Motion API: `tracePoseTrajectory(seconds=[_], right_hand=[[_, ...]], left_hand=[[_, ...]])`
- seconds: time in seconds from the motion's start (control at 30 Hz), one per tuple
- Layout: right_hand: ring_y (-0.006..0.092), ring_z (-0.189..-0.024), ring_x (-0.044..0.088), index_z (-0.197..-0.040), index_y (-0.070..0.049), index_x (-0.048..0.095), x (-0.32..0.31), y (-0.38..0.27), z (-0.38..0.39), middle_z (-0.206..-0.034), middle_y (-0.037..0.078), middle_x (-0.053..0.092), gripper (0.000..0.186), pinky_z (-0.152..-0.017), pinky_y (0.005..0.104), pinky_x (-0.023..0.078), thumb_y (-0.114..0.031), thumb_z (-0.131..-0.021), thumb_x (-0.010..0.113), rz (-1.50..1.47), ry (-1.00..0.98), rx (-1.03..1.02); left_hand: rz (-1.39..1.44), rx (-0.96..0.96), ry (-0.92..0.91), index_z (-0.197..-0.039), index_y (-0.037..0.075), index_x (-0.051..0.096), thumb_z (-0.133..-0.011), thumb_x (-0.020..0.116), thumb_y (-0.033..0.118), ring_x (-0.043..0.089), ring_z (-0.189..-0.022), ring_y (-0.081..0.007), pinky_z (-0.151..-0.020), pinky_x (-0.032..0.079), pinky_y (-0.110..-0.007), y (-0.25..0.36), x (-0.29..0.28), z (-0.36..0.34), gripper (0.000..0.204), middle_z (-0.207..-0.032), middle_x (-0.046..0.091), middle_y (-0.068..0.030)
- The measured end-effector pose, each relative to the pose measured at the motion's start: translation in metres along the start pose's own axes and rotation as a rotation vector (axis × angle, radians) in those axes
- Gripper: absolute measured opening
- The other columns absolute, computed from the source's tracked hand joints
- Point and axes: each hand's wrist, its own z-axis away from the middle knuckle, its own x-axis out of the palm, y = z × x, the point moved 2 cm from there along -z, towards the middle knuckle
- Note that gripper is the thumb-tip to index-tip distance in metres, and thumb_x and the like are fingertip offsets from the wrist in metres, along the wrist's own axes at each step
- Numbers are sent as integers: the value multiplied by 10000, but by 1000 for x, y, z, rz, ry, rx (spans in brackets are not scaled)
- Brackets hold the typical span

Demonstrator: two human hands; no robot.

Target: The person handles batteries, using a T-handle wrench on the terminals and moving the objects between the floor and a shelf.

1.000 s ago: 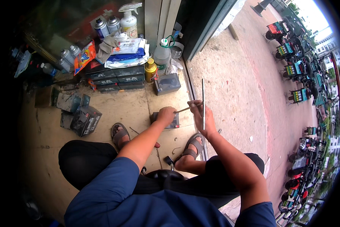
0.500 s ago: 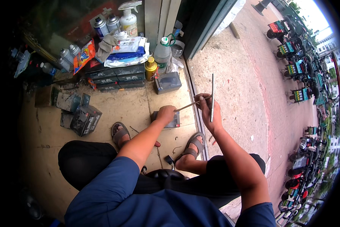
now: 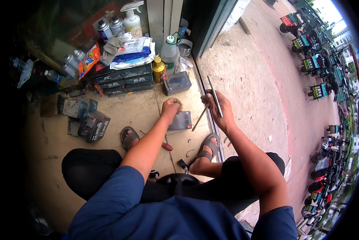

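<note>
My right hand (image 3: 217, 106), just right of centre over the door track, grips a silvery metal bar (image 3: 212, 85) and a thinner, darker rod (image 3: 197, 122) angled down leftward from my fingers. Whether these are joined, I cannot tell. My left hand (image 3: 170, 108) has curled fingers at the upper left of a dark grey battery (image 3: 180, 121) on the tiles; anything inside them is hidden. Below lies a red-handled tool (image 3: 166, 146) between my sandalled feet.
Another battery (image 3: 176, 83) stands beyond, near a yellow can (image 3: 158, 70) and stacked batteries (image 3: 121, 80) topped with packets and bottles. Loose batteries (image 3: 92, 126) sit at left. Outside the door track (image 3: 213, 132), parked scooters (image 3: 319, 91) line the pavement (image 3: 263, 100).
My left hand has risen from the darker rod's lower end, which now hangs steeper and apart from it. My right hand has moved upward. The view has shifted slightly.
</note>
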Motion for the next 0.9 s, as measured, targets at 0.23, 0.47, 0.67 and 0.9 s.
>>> tracePoseTrajectory(seconds=[0.23,0.47,0.67,0.9], right_hand=[[177,-986,737,-1394,26,597,2,-17,14,-1035,124,779,380,-901,324,576,-234,-1117,573,152,-10,-59],[221,-860,768,-1404,31,574,-14,-69,37,-891,153,774,420,-803,357,588,-269,-1111,559,137,219,-88],[125,-846,682,-1496,54,539,-21,-90,73,-937,108,754,485,-794,290,566,-233,-1110,601,-48,331,-107],[220,-942,783,-1472,77,544,-28,-79,70,-977,182,798,482,-845,335,592,-210,-1090,610,-35,339,-71]], left_hand=[[20,-140,-106,-1013,56,664,-954,682,124,678,-755,-188,-687,555,-341,11,-8,27,91,-847,683,-41],[-1024,225,-85,-924,65,758,-820,869,303,734,-837,-249,-761,580,-401,-29,1,66,283,-944,767,-111],[-1411,227,-116,-1053,79,725,-831,837,432,723,-1012,-385,-891,566,-475,-28,19,85,433,-1033,758,-186],[-1520,188,-172,-1100,38,689,-881,785,472,706,-1080,-401,-917,551,-496,-22,35,75,496,-1131,743,-217]])
